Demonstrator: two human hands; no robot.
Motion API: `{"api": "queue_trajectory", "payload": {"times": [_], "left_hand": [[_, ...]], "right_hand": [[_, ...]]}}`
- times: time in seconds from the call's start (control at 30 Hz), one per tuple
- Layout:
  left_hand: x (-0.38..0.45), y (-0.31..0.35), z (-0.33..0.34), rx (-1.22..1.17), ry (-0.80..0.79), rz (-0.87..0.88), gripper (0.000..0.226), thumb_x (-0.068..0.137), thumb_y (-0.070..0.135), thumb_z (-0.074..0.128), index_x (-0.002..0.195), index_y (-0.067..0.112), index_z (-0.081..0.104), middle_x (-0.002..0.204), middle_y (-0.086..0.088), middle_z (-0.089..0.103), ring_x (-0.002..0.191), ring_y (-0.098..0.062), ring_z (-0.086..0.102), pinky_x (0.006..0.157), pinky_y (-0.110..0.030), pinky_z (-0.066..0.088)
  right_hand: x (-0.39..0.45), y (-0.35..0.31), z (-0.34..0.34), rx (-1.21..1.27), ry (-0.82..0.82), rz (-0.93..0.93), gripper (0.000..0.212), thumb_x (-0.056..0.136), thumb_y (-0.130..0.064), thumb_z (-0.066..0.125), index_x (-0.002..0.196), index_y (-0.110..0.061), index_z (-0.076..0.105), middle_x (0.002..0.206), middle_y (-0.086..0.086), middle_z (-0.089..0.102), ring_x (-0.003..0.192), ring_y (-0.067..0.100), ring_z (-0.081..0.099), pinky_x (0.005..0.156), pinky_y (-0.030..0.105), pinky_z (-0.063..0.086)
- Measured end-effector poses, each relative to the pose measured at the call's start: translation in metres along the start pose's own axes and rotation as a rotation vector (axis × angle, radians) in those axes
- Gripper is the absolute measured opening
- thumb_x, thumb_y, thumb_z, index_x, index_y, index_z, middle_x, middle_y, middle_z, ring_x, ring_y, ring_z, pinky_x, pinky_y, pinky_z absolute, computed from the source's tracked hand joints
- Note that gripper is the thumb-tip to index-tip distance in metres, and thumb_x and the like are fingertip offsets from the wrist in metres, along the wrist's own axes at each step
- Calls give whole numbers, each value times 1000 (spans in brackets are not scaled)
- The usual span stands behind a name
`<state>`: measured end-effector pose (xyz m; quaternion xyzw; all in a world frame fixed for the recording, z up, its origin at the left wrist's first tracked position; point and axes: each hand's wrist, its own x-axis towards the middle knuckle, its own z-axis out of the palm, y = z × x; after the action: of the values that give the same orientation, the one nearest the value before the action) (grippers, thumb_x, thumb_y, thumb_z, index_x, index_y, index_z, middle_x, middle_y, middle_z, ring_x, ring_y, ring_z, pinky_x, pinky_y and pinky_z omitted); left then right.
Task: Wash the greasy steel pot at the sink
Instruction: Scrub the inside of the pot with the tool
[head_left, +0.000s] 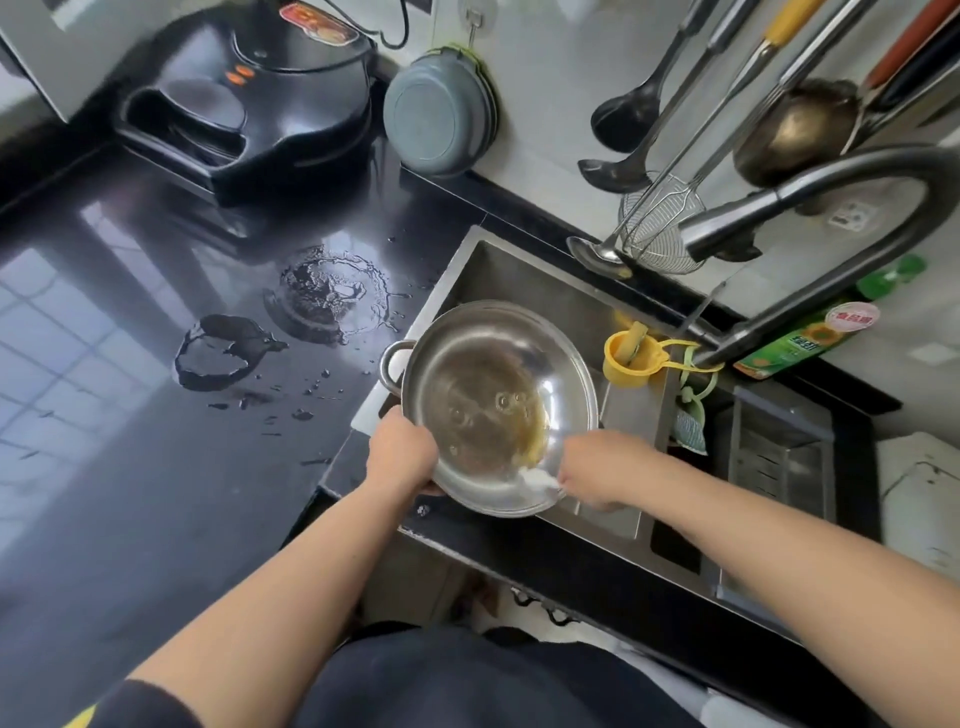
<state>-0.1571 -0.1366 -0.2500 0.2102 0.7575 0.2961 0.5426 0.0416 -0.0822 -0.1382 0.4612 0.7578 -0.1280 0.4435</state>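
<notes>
The steel pot (488, 400) is held tilted over the left part of the steel sink (524, 275), its open side facing me. Yellowish grease and a few bubbles lie in its lower right inside. My left hand (402, 452) grips the pot's near left rim. My right hand (597, 467) holds a small white scrubbing pad (537, 480) against the near right rim, just inside the pot. A second pot handle (392, 361) sticks out at the far left.
A black tap (810, 208) arches over the sink from the right. A yellow holder (631, 358) and a green dish-soap bottle (800, 343) stand behind the sink. Water puddles (322, 296) lie on the black counter. A black electric cooker (254, 98) sits far left; utensils (654, 98) hang on the wall.
</notes>
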Motion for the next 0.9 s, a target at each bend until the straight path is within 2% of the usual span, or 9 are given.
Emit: {"api": "queue_trajectory", "payload": {"times": [0.1, 0.17, 0.23, 0.3, 0.37, 0.5, 0.6, 0.73, 0.9], "left_hand": [[1, 4, -1, 23, -40, -1, 27, 85, 22, 46, 102, 29, 66, 103, -10, 70, 84, -40, 72, 43, -46, 60], [3, 3, -1, 0, -65, -17, 28, 85, 17, 49, 104, 26, 68, 101, -12, 73, 77, -41, 75, 45, -49, 60], [4, 5, -2, -19, -83, -21, 29, 84, 14, 51, 104, 25, 70, 98, -13, 75, 72, -40, 76, 46, -50, 61], [6, 5, 0, -11, -88, -14, 30, 83, 14, 49, 103, 24, 69, 99, -14, 75, 72, -41, 76, 46, -51, 61], [8, 5, 2, 8, -76, -2, 30, 83, 15, 46, 105, 24, 65, 103, -15, 72, 78, -43, 74, 44, -51, 60], [9, 5, 3, 51, -62, 37, 25, 87, 17, 48, 104, 21, 65, 104, -14, 70, 81, -41, 73, 42, -48, 59], [10, 3, 1, -24, -69, -11, 34, 84, 12, 42, 108, 22, 65, 105, -15, 71, 79, -44, 74, 47, -53, 61], [14, 5, 4, 1, -73, 0, 32, 83, 15, 44, 107, 23, 64, 107, -16, 70, 74, -46, 74, 46, -54, 60], [10, 9, 5, 28, -60, 23, 31, 86, 12, 42, 110, 20, 61, 107, -17, 69, 77, -45, 74, 45, -49, 60]], "right_hand": [[6, 2, 5, 174, -126, -52, 25, 97, -22, 58, 117, -19, 73, 101, 4, 67, 84, 21, 56, 80, 31, 51], [11, 19, -1, 35, -6, 79, 21, 95, -14, 57, 111, -17, 70, 99, 5, 64, 82, 25, 58, 72, 33, 48], [9, 33, -5, -167, 229, 203, 26, 92, -6, 54, 112, -16, 67, 103, 6, 65, 91, 28, 64, 67, 35, 45], [4, 30, 0, -257, 303, 199, 29, 91, -1, 53, 111, -15, 69, 105, 5, 68, 96, 29, 66, 65, 35, 46], [0, 16, 11, -158, 193, 141, 27, 92, -2, 53, 111, -15, 68, 101, 4, 67, 94, 28, 65, 67, 34, 47], [-4, -2, 21, 298, -100, -31, 27, 97, -22, 55, 116, -20, 73, 108, 4, 71, 88, 22, 61, 77, 29, 47], [-1, 18, 11, 91, 19, 81, 23, 97, -19, 55, 114, -18, 70, 101, 2, 66, 85, 22, 59, 71, 32, 45], [-4, 38, -3, -256, 260, 212, 26, 96, -8, 52, 116, -16, 66, 106, 5, 64, 98, 28, 65, 66, 36, 41], [5, 18, 14, 24, -63, 3, 25, 97, -21, 56, 116, -18, 72, 111, 3, 71, 99, 26, 68, 81, 35, 56]]}}
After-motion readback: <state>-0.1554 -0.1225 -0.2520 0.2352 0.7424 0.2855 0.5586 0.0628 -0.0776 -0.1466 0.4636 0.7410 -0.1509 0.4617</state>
